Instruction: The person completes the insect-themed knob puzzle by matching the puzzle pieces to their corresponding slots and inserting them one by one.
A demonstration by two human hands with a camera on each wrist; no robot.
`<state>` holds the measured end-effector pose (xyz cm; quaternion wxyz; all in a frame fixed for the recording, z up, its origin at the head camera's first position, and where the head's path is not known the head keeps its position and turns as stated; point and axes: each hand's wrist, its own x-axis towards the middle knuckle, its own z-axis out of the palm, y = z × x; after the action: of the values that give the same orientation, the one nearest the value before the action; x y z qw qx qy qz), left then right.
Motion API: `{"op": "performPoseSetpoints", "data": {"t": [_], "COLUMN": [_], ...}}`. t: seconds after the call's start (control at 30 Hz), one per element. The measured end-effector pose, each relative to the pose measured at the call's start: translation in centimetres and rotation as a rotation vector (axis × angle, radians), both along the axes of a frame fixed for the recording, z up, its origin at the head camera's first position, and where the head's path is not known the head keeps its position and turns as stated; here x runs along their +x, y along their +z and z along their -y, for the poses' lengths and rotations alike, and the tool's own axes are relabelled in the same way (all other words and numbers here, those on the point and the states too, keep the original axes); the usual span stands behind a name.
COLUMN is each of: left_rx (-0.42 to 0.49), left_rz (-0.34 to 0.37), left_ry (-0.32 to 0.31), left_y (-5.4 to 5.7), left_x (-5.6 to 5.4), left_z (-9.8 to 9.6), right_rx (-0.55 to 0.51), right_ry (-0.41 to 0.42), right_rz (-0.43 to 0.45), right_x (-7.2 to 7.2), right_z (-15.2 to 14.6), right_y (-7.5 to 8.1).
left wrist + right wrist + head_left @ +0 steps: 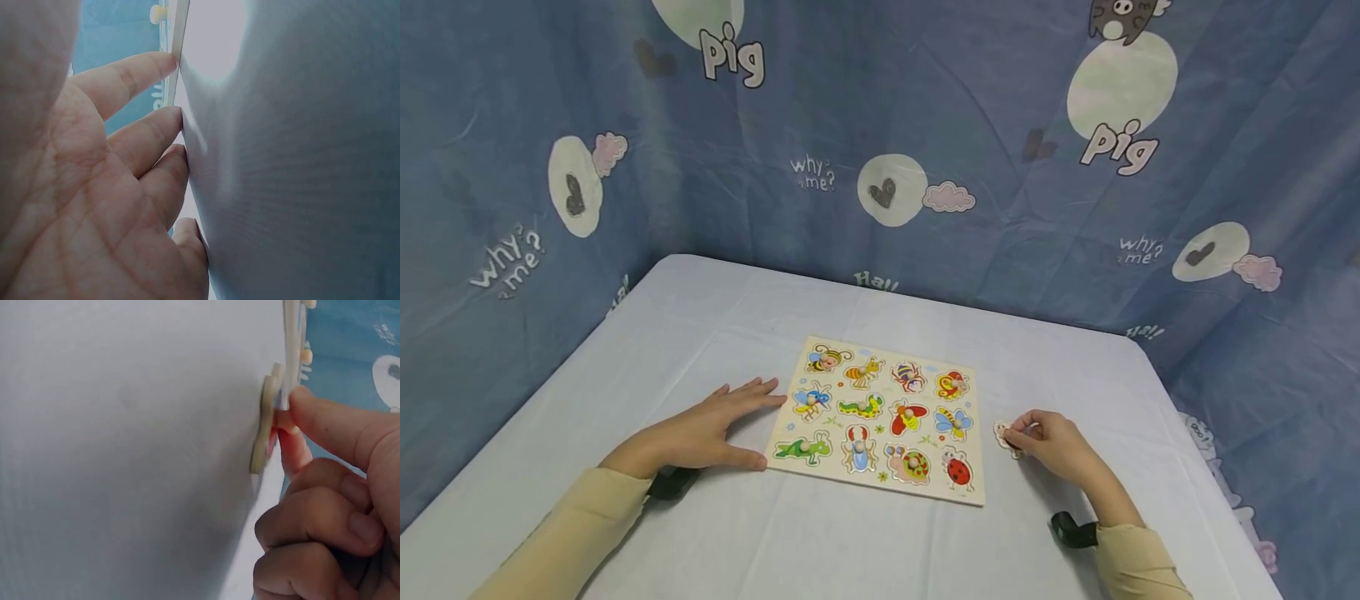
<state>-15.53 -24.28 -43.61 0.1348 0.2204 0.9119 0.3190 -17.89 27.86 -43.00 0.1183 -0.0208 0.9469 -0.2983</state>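
Observation:
A pale wooden knob puzzle board (880, 482) lies on the table, its several pictures showing bees, a caterpillar, a snail and other insects. At its left edge is my left hand (715, 429), fingers spread and nearly straight, the thumb at the near left corner. Beyond the board's right side, my right hand (1063, 450) pinches a small puzzle piece (1001, 427) between thumb and index finger. In the right wrist view that wooden piece (265, 422) shows edge-on with a bit of red on its face, close over the cloth. The ladybug spot (957, 469) at the near right corner has no knob.
White cloth (850, 550) covers the table. Blue printed curtains (820, 100) hang behind it and along both sides. A dark wrist strap part shows under each forearm, the right one (1072, 531) just above the cloth.

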Motion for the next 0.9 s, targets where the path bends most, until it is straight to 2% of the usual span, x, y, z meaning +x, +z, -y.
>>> {"op": "performPoseSetpoints", "data": {"t": [0.23, 0.43, 0.67, 0.9], "left_rx": [-0.005, -0.007, -0.006, -0.007], "left_rz": [-0.006, -0.01, -0.006, 0.0], "left_ry": [0.001, 0.001, 0.002, 0.002], "left_y": [-0.07, -0.07, -0.04, -0.09], "left_x": [-0.11, -0.08, -0.04, -0.11], "left_z": [0.06, 0.04, -0.05, -0.07], "right_rx": [-0.054, -0.072, -0.041, -0.047], "right_ry": [0.08, 0.114, 0.114, 0.094], "right_rz": [-0.006, -0.022, -0.029, -0.013], "right_x": [-0.17, -0.15, 0.08, 0.45], "right_z": [-0.87, -0.99, -0.73, -0.22], "right_y": [0.1, -0.25, -0.62, -0.28]}}
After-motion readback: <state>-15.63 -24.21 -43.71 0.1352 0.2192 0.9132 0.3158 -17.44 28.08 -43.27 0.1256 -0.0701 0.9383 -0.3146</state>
